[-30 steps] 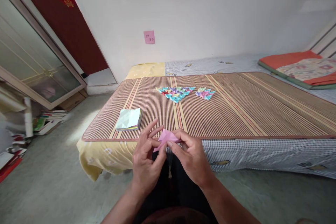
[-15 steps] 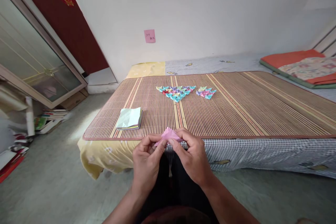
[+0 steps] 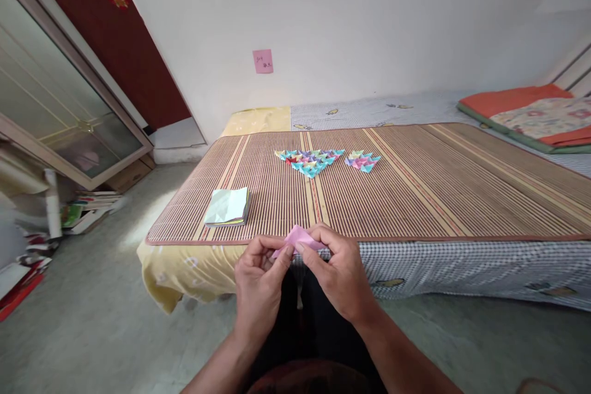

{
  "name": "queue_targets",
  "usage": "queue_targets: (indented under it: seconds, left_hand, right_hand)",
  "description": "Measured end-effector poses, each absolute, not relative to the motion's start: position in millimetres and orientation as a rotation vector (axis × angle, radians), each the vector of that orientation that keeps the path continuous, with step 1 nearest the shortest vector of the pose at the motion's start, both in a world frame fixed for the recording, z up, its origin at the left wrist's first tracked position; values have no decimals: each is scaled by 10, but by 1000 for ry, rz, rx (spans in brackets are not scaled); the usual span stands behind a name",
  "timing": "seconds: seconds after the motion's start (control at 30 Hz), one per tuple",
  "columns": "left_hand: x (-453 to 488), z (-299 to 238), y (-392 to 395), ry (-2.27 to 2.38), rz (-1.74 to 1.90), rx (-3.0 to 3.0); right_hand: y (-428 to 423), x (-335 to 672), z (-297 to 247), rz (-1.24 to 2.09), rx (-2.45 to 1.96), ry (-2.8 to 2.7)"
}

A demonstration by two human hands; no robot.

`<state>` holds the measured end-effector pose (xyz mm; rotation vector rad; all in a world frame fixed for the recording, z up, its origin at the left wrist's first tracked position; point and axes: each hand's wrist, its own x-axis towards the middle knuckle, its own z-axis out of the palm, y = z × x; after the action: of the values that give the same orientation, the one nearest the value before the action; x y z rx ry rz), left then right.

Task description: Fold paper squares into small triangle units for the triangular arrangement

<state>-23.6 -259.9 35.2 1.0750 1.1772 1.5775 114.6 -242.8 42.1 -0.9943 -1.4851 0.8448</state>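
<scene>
A partly folded piece of pink origami paper [image 3: 299, 236] is pinched between my two hands, just off the front edge of the bed. My left hand [image 3: 261, 277] grips its left side, the thumb pressed on the near face. On the other side my right hand [image 3: 339, 271] does the same, its thumb close to the left one. Beyond them on the bamboo mat [image 3: 406, 197] lie a large cluster of small folded paper boats [image 3: 312, 163] in many colours and a smaller cluster of paper boats [image 3: 362, 161] to its right.
A stack of square paper [image 3: 227, 206], pale green on top, sits at the mat's front left. Folded orange bedding [image 3: 530, 114] lies at the far right. A pink note [image 3: 263, 61] is stuck on the wall. Books [image 3: 90, 209] rest on the floor at left.
Both hands stay in nearly the same place on the pink paper. The paper's upper point shows slightly differently, and the view has shifted a little.
</scene>
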Motion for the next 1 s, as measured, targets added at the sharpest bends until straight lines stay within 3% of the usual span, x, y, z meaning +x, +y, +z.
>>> queue_targets:
  seconds: [0.4, 1.0]
  left_hand:
    - [-349, 543, -2415, 1101, 1249, 1178]
    - [-324, 419, -2435, 1077, 1344, 1132]
  right_hand:
    - [-2438, 1156, 412, 886, -950, -1524]
    - [-2457, 1170, 438, 898, -1052, -1447]
